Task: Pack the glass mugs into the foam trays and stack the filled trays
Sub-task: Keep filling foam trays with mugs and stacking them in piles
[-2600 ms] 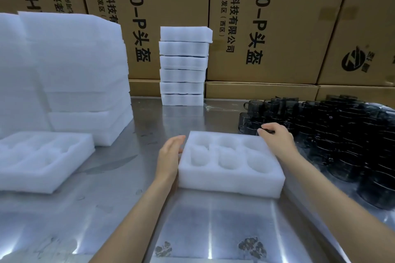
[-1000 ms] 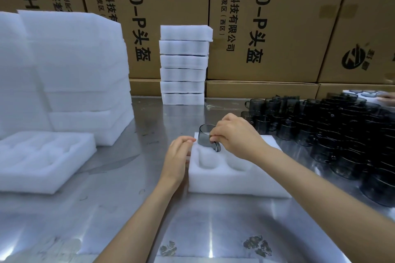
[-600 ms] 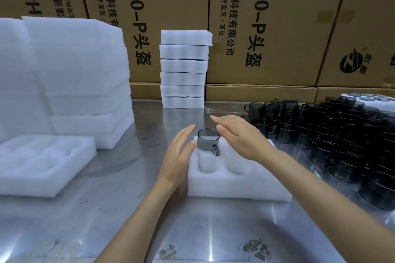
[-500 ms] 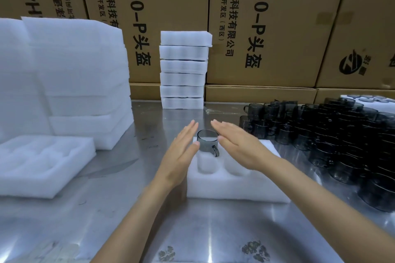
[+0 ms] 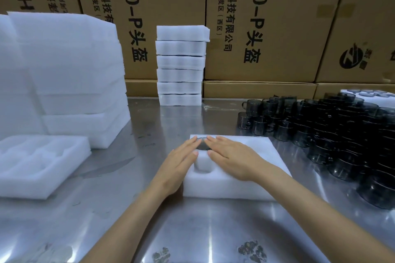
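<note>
On one foam tray (image 5: 252,179), two flat hands, left hand (image 5: 178,163) and right hand (image 5: 233,159), press one mug (image 5: 202,144).

The setting is showing itself as a packing station in a warehouse or factory. Large printed cardboard cartons (image 5: 267,21) are standing in a wall along the far edge of a steel tabletop (image 5: 192,230). Stacks of white foam trays (image 5: 180,66) are sitting at the far edge and left side, and massed dark glass mugs (image 5: 342,130) are crowding the right side.
</note>
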Available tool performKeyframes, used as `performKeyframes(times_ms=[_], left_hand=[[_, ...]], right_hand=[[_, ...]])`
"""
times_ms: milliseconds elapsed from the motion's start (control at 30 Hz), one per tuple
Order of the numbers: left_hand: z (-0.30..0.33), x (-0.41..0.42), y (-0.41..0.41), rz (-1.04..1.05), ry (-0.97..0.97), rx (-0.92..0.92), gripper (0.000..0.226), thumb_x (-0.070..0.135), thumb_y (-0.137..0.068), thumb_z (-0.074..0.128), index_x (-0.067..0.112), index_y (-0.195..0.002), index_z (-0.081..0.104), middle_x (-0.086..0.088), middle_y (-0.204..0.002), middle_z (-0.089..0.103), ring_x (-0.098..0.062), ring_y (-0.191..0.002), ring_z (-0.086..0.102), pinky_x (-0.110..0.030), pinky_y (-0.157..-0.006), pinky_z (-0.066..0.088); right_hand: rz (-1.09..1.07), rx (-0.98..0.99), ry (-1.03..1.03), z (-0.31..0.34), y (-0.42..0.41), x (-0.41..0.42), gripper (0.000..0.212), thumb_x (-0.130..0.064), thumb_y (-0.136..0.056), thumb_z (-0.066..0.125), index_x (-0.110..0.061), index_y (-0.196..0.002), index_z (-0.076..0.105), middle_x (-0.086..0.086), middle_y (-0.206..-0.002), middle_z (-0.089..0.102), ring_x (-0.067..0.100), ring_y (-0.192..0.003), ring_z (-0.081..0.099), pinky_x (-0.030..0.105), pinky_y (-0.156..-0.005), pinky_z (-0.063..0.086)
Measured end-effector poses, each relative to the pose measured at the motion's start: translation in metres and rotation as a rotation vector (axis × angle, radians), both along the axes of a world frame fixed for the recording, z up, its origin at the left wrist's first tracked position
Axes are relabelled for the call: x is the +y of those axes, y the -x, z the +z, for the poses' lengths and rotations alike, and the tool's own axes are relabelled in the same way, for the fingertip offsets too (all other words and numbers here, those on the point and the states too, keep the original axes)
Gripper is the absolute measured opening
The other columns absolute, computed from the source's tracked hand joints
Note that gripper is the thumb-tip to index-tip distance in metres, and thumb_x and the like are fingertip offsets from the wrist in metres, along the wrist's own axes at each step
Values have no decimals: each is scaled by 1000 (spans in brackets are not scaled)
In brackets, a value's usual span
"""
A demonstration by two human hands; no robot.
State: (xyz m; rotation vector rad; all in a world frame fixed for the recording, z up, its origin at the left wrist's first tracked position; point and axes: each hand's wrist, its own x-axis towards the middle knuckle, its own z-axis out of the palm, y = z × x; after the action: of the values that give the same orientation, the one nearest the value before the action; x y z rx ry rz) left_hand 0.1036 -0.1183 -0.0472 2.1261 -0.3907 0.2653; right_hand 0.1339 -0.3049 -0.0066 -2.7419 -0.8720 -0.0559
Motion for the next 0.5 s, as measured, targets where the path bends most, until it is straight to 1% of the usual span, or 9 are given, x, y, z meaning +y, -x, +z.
performKeyframes(times_ms=[67, 100, 133, 167, 233, 300, 400, 433, 500], left_hand=[[-2, -3, 1, 29, 185, -6, 34, 37, -99, 41, 42, -133, 38, 23, -146, 34, 21, -128, 25, -4, -106, 17], [-2, -3, 1, 75, 232, -10, 35, 45, -98, 41, 42, -132, 40, 25, -143, 37, 24, -125, 27, 1, -102, 18], [-2, -1, -1, 125, 264, -10, 40, 53, -94, 38, 41, -132, 42, 27, -140, 38, 25, -123, 29, 2, -100, 19], [-3, 1, -4, 167, 298, 0, 48, 58, -89, 32, 40, -132, 44, 26, -139, 40, 21, -124, 32, -2, -102, 20], [-6, 7, -11, 239, 395, 72, 62, 63, -82, 26, 37, -134, 47, 21, -140, 43, 5, -129, 38, -20, -111, 23], [-9, 10, -18, 287, 482, 133, 62, 63, -82, 29, 34, -133, 49, 16, -140, 46, -4, -127, 44, -32, -113, 26], [-12, 9, -20, 304, 480, 149, 48, 55, -94, 32, 32, -132, 51, 14, -139, 48, -7, -123, 48, -34, -111, 29], [-13, 9, -20, 304, 467, 146, 51, 57, -93, 31, 30, -132, 52, 15, -139, 48, -8, -124, 47, -34, -111, 29], [-14, 8, -20, 303, 452, 154, 66, 66, -84, 31, 29, -134, 52, 17, -139, 48, -7, -127, 45, -36, -113, 28]], right_hand=[[-48, -37, -172, 0, -2, -2, 49, -41, -101, 30, -26, -147, 30, -13, -153, 28, 6, -142, 17, 22, -109, 15], [-87, -76, -275, 1, -6, -5, 47, -40, -100, 34, -24, -144, 37, -10, -150, 36, 9, -140, 25, 24, -110, 18], [-133, -126, -354, 3, -11, -10, 44, -37, -99, 38, -23, -141, 44, -7, -145, 44, 12, -136, 32, 28, -110, 23], [-186, -175, -395, 6, -18, -16, 41, -34, -98, 41, -21, -136, 50, -5, -140, 50, 14, -132, 38, 32, -108, 30], [-315, -212, -395, 12, -36, -32, 37, -28, -96, 45, -19, -131, 55, -1, -134, 55, 20, -125, 45, 36, -101, 39], [-448, -177, -374, 18, -56, -48, 38, -23, -95, 44, -18, -131, 54, 2, -135, 54, 25, -119, 50, 38, -94, 45], [-569, -117, -326, 24, -85, -65, 40, -21, -96, 43, -16, -135, 48, 7, -137, 50, 30, -104, 58, 38, -83, 49], [-587, -116, -304, 26, -94, -69, 42, -21, -96, 44, -16, -138, 45, 8, -139, 47, 30, -100, 59, 37, -80, 49], [-601, -127, -265, 31, -110, -74, 46, -20, -96, 44, -14, -141, 40, 8, -144, 41, 29, -95, 59, 34, -74, 47]])
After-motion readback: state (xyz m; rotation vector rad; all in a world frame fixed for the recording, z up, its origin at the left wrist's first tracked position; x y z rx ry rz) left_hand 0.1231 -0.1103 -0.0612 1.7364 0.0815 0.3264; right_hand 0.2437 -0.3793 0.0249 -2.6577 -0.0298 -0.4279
